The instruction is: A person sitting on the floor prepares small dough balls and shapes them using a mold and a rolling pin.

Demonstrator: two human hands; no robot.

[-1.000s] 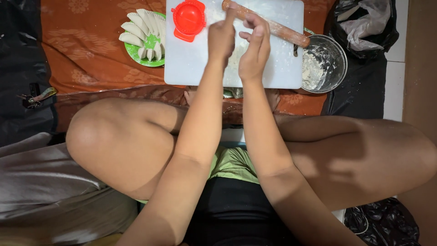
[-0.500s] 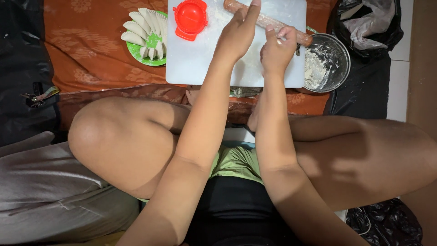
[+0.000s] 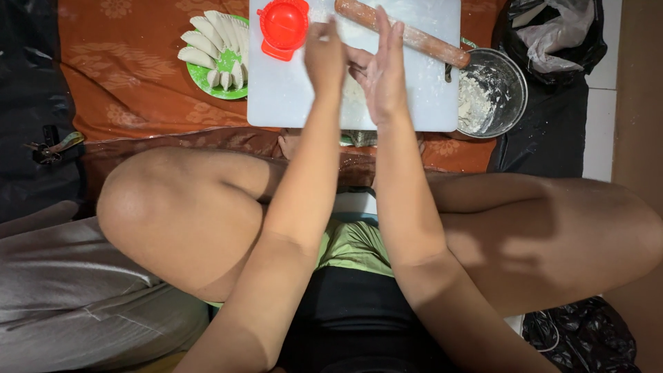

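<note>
— Sitting cross-legged on the floor, is the person working over the white cutting board [image 3: 290,103]?

— Yes. Nearest that board, the left hand [image 3: 324,59] and right hand [image 3: 383,72] are hovering palm to palm, held upright. I cannot tell whether dough is being pressed between them.

— Any packages?

— A black plastic bag [image 3: 552,34] with pale crumpled film is lying to the right of the board, beyond the bowl. It is showing no readable label.

— What is differing from half a second ago?

— The hands were apart then, the left reaching up the board, the right near the bowl. Now they are coming together at the board's middle.

— And around them?

— A red dumpling press [image 3: 283,24] is sitting on the board's far left corner, a wooden rolling pin [image 3: 404,31] is lying slanted across its far right. A metal bowl [image 3: 511,103] of floury dough is touching the board's right edge. A green plate [image 3: 207,79] of folded dumplings [image 3: 207,38] is sitting just left of it, on an orange cloth [image 3: 124,76]. The forearms are hiding the board's near middle.
</note>
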